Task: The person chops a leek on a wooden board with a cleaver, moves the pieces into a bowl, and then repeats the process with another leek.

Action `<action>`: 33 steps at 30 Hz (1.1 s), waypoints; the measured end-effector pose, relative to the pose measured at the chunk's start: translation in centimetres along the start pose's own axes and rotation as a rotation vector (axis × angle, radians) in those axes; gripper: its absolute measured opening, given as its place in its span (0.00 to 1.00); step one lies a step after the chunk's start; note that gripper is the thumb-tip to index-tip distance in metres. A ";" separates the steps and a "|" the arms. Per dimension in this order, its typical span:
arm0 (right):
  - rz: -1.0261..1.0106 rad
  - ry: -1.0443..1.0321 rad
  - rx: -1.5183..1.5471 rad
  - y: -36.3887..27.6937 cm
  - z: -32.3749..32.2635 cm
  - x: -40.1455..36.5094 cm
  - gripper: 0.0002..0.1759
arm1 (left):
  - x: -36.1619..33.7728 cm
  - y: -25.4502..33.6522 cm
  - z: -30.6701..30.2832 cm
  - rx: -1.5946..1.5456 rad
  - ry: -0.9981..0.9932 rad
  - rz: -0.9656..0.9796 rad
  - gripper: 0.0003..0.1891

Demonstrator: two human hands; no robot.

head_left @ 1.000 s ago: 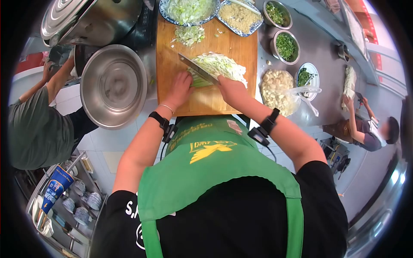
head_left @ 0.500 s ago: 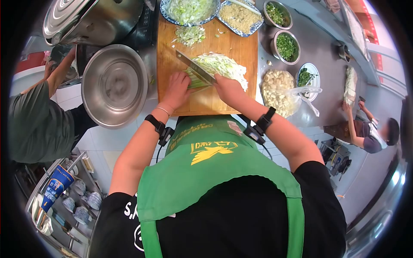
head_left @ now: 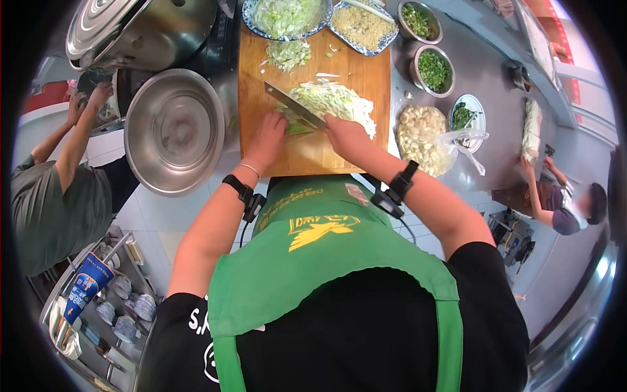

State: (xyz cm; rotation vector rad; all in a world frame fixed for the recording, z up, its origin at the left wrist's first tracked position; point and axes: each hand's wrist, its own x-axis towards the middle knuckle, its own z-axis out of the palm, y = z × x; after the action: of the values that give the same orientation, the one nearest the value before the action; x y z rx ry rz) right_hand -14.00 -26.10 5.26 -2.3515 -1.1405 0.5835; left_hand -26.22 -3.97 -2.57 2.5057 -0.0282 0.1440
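Observation:
My right hand (head_left: 346, 135) is closed round the handle of a broad knife (head_left: 294, 103), whose blade points up and left over the wooden cutting board (head_left: 261, 157). Under and left of the blade, my left hand (head_left: 268, 134) presses with bent fingers on pale green stalks (head_left: 297, 125). Shredded pale vegetable (head_left: 333, 98) lies spread on the board to the right of the blade. A smaller chopped heap (head_left: 287, 55) sits farther up the board.
Left of the board stands a wide metal basin (head_left: 174, 130), with a large pot (head_left: 163, 39) beyond it. Right are a bag of diced pieces (head_left: 421, 137) and a metal bowl of chopped greens (head_left: 434, 70). Co-workers stand left (head_left: 65, 196) and far right (head_left: 562, 206).
The blade has shifted slightly left and down over the stalks. My left hand has moved a little left. The left co-worker's arms and body have shifted.

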 end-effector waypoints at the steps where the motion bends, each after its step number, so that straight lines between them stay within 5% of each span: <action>1: 0.039 -0.060 -0.016 -0.6 -1.0 -0.6 0.09 | -0.2 0.2 0.0 -0.024 0.013 -0.002 0.14; 6: 0.139 -0.178 -0.059 -0.9 1.3 -1.2 0.10 | -0.1 0.4 0.0 -0.032 0.019 -0.025 0.15; 8: 0.045 -0.066 0.022 -0.2 3.1 0.6 0.10 | -0.2 0.8 -0.4 -0.044 -0.014 -0.076 0.15; 18: 0.086 -0.156 -0.012 -1.0 -0.4 -1.7 0.10 | -0.4 0.1 0.3 -0.048 0.050 -0.008 0.15; 27: -0.010 0.003 0.025 -0.2 1.1 0.8 0.08 | -0.6 1.6 -1.6 0.011 0.097 0.029 0.15; 33: 0.071 -0.153 -0.055 -2.0 -0.1 -2.1 0.10 | -1.7 0.6 0.1 0.031 0.056 -0.015 0.10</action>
State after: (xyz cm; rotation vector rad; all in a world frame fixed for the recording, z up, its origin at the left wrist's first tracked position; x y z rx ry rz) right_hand -16.34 -26.71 6.80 -2.4371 -1.1558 0.7786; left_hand -27.88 -4.53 -2.48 2.5311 0.0157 0.2094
